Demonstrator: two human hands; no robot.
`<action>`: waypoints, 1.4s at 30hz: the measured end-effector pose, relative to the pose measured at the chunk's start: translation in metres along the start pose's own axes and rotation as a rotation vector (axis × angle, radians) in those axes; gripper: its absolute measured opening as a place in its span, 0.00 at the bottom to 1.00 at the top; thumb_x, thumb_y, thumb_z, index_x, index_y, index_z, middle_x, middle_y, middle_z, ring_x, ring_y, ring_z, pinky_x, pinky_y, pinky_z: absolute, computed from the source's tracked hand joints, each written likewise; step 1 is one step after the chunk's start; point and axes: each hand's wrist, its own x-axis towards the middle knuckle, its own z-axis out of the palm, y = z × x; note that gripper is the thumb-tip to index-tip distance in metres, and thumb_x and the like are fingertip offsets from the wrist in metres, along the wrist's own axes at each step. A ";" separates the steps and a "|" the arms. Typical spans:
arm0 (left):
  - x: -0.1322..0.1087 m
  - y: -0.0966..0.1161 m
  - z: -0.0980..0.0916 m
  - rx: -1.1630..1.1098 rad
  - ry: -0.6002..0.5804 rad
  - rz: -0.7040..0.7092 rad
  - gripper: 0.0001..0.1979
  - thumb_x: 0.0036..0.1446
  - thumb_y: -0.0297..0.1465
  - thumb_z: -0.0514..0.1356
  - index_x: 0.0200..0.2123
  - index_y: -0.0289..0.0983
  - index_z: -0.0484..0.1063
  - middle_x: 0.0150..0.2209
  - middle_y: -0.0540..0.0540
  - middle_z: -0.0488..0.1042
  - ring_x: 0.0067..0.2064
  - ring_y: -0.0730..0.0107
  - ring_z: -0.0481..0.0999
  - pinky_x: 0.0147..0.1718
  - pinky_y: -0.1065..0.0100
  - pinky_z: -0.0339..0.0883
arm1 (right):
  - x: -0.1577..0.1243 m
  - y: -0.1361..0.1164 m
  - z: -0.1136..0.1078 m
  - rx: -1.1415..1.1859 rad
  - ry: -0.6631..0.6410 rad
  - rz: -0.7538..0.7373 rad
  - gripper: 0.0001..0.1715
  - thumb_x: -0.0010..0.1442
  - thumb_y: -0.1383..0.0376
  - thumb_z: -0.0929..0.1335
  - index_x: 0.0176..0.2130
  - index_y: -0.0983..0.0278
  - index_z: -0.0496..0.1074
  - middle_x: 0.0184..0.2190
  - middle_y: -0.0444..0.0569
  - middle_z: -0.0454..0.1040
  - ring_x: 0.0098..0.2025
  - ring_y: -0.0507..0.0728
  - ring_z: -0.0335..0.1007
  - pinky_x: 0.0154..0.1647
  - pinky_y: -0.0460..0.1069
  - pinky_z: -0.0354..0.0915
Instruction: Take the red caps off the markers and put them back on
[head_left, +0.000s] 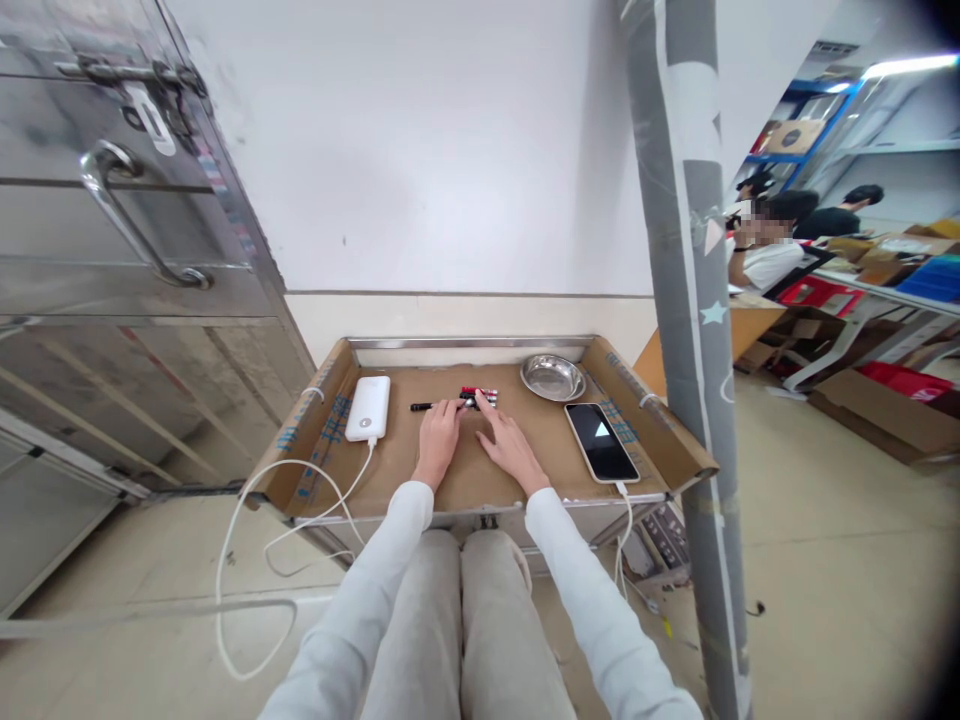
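Near the middle of the cardboard-lined tabletop, my left hand (439,438) is closed at the fingertips on a black pen (420,407). Its dark end sticks out to the left of my fingers, and the rest is partly covered. My right hand (511,450) lies beside it, fingers stretched forward and thumb spread apart. Its fingertips reach the near side of several red and black pens (480,390) lying together. Whether those fingertips press on a pen cannot be made out. A small silvery bit shows between the two hands.
A white power bank (369,408) with a cable lies left; a phone (601,442), also cabled, lies right. Behind it sits a round metal dish (553,377). Raised cardboard sides (651,420) edge the table. A wrapped pole (694,300) stands right; people sit beyond.
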 end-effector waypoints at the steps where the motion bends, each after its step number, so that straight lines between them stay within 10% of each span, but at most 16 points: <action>1: -0.001 0.000 -0.001 0.034 0.034 -0.047 0.13 0.64 0.33 0.47 0.44 0.37 0.68 0.38 0.41 0.72 0.41 0.60 0.70 0.43 0.59 0.63 | 0.000 0.000 0.001 -0.001 0.012 0.011 0.40 0.60 0.68 0.59 0.66 0.59 0.37 0.56 0.52 0.65 0.54 0.57 0.63 0.52 0.52 0.61; 10: -0.008 -0.004 0.003 0.167 0.083 -0.255 0.09 0.62 0.27 0.48 0.38 0.35 0.67 0.38 0.39 0.68 0.41 0.58 0.68 0.40 0.58 0.66 | 0.002 0.009 0.008 -0.222 0.107 0.154 0.23 0.60 0.72 0.58 0.53 0.61 0.66 0.53 0.55 0.65 0.51 0.60 0.61 0.50 0.55 0.59; 25: 0.001 0.001 0.018 -0.039 -0.111 0.040 0.11 0.62 0.25 0.46 0.43 0.36 0.65 0.40 0.41 0.66 0.44 0.62 0.68 0.47 0.59 0.64 | 0.011 0.020 0.017 -0.371 0.133 0.241 0.10 0.62 0.66 0.60 0.41 0.64 0.68 0.39 0.54 0.68 0.44 0.60 0.61 0.45 0.53 0.57; 42: 0.017 0.010 0.023 -0.212 -0.226 -0.011 0.09 0.62 0.26 0.48 0.38 0.37 0.67 0.38 0.43 0.71 0.42 0.65 0.71 0.44 0.62 0.65 | 0.018 0.022 0.018 -0.318 0.079 0.184 0.14 0.65 0.64 0.58 0.39 0.63 0.70 0.38 0.53 0.71 0.42 0.59 0.63 0.43 0.52 0.56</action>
